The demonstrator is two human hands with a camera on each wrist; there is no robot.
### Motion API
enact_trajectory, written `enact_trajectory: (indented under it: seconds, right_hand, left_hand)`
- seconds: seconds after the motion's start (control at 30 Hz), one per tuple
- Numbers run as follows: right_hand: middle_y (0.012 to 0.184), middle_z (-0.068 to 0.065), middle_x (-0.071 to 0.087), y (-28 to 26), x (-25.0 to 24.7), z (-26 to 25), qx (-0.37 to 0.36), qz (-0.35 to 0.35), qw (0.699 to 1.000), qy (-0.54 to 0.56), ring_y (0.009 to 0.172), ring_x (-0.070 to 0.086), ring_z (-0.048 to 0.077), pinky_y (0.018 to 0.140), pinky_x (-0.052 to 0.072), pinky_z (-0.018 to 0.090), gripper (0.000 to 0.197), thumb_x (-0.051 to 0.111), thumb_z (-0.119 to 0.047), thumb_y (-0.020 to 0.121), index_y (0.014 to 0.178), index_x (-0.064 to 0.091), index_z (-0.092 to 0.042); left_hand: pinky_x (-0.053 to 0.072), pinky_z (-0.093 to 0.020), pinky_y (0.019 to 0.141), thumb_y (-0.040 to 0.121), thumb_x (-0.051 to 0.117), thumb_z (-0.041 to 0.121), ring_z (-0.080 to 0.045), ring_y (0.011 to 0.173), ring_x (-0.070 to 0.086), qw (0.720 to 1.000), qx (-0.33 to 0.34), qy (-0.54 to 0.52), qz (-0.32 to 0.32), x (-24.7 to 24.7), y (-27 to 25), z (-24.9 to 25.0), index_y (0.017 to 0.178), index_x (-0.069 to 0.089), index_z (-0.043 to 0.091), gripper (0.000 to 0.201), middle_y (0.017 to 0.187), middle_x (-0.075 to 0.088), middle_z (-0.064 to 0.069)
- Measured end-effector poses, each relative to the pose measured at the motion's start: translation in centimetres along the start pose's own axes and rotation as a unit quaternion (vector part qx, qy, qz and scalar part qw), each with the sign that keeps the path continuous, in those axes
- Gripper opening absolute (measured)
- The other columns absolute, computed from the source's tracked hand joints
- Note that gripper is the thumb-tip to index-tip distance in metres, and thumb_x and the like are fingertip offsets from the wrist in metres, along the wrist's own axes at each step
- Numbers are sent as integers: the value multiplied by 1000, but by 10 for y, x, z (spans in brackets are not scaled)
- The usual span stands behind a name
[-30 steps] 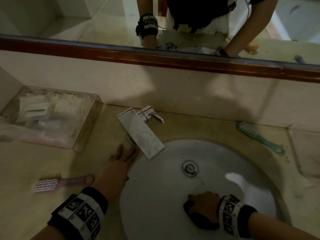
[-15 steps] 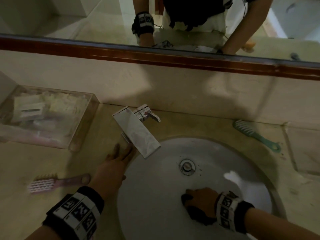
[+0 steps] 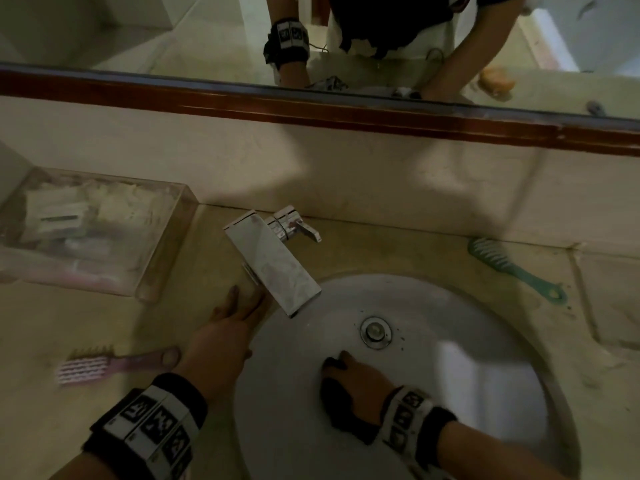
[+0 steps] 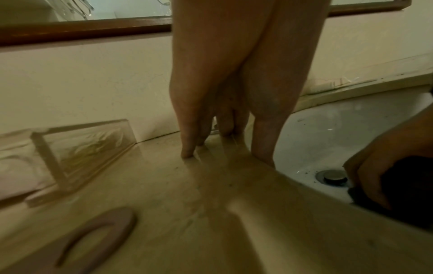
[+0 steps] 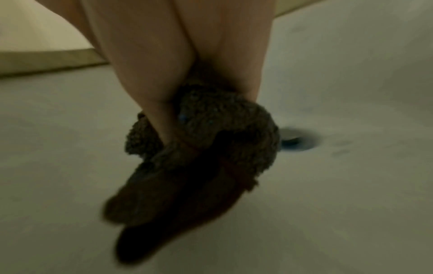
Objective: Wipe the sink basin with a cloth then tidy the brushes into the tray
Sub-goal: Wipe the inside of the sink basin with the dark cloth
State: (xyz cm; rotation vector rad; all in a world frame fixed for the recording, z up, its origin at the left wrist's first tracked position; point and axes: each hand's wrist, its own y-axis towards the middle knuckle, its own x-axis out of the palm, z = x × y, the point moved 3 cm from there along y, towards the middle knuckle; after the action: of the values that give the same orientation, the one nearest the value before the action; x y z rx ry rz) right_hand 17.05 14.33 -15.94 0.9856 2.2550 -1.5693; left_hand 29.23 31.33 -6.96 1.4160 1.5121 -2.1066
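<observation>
My right hand point(image 3: 356, 379) grips a dark fuzzy cloth point(image 3: 341, 415) and presses it on the white sink basin point(image 3: 485, 393), just left of and below the drain point(image 3: 375, 331). In the right wrist view the cloth point(image 5: 206, 148) bunches under my fingers near the drain point(image 5: 295, 140). My left hand point(image 3: 228, 327) rests flat with straight fingers on the counter at the basin's left rim, under the tap. A pink brush point(image 3: 104, 365) lies left of that hand. A green comb-like brush point(image 3: 512, 268) lies on the counter at the right. A clear tray point(image 3: 166, 251) stands at the back left.
A chrome tap point(image 3: 273, 261) with a side lever point(image 3: 298, 226) overhangs the basin's upper left. The tray holds several packets. A wood-framed mirror point(image 3: 311, 105) runs along the back wall. The beige counter point(image 3: 52, 323) surrounds the basin.
My right hand has slid the cloth up and left across the basin floor, closer to the drain. My left hand has stayed on the counter.
</observation>
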Motion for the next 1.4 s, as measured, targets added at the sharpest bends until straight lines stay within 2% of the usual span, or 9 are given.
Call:
enact_trajectory:
  seconds: [0.1, 0.2, 0.33, 0.43, 0.53, 0.67, 0.87, 1.07, 1.4]
  right_hand:
    - [148, 17, 30, 30, 1, -20, 34, 74, 995, 50, 120, 52, 35, 97, 45, 44, 49, 47, -16, 96, 142, 32, -11]
    - [149, 13, 34, 46, -21, -14, 76, 153, 975, 145, 124, 50, 29, 102, 39, 33, 49, 40, -27, 99, 145, 29, -11]
    - [147, 17, 30, 46, -53, 14, 154, 199, 958, 136, 127, 44, 36, 104, 42, 42, 51, 46, -13, 94, 143, 32, -15]
    - [140, 14, 42, 35, -53, 20, 130, 167, 965, 155, 125, 47, 30, 108, 39, 38, 53, 45, -36, 92, 138, 38, -12]
    - [121, 12, 57, 16, -54, 33, 103, 191, 963, 162, 110, 55, 28, 102, 42, 39, 80, 31, -64, 64, 118, 54, -10]
    - [143, 15, 35, -8, -51, 82, 236, 204, 947, 69, 123, 48, 33, 103, 44, 41, 53, 51, -33, 90, 137, 36, -13]
    - [146, 25, 29, -16, -32, 115, 348, 165, 922, -47, 132, 37, 39, 111, 37, 44, 58, 44, -28, 97, 144, 23, -3]
    - [138, 20, 45, 11, -38, 90, 274, 200, 941, 10, 126, 45, 33, 107, 39, 37, 46, 49, -27, 94, 135, 40, -8]
    - [127, 13, 58, -7, -67, 79, 208, 218, 952, 53, 119, 53, 28, 104, 39, 34, 31, 45, -27, 97, 119, 58, -9]
  left_hand:
    - [13, -36, 124, 98, 47, 33, -29, 148, -17, 1000, 2, 6, -9, 5, 4, -3, 152, -9, 22, 79, 161, -16, 7]
    - [18, -37, 123, 96, 50, 35, -29, 149, -16, 1000, 8, -13, 2, 6, 7, -6, 152, -5, 22, 80, 162, -11, 7]
    - [18, -35, 123, 98, 46, 35, -28, 148, -19, 1000, 9, 7, 0, 6, 6, -6, 151, -10, 24, 78, 156, -22, 14]
    - [18, -36, 123, 97, 49, 37, -29, 148, -19, 1000, 18, -3, 6, 9, 10, -7, 151, -11, 27, 81, 155, -24, 14]
    - [22, -36, 122, 96, 50, 35, -28, 148, -19, 1000, 17, -11, 16, 10, 10, -8, 151, -10, 27, 81, 140, -31, 20]
    - [24, -34, 121, 97, 50, 34, -28, 149, -17, 999, 22, -15, 23, 6, 7, -4, 151, -11, 26, 82, 152, -28, 15]
    - [24, -36, 121, 96, 52, 34, -28, 149, -15, 999, 20, -32, 25, 8, 8, -6, 151, -10, 23, 84, 155, -21, 14]
    - [17, -35, 124, 97, 48, 35, -28, 149, -17, 1000, 8, -2, 6, 7, 8, -5, 152, -10, 24, 80, 159, -17, 12]
    - [28, -35, 118, 97, 51, 24, -27, 150, -12, 1000, -13, -9, 1, -4, -3, 1, 151, -11, 28, 83, 161, -13, 9]
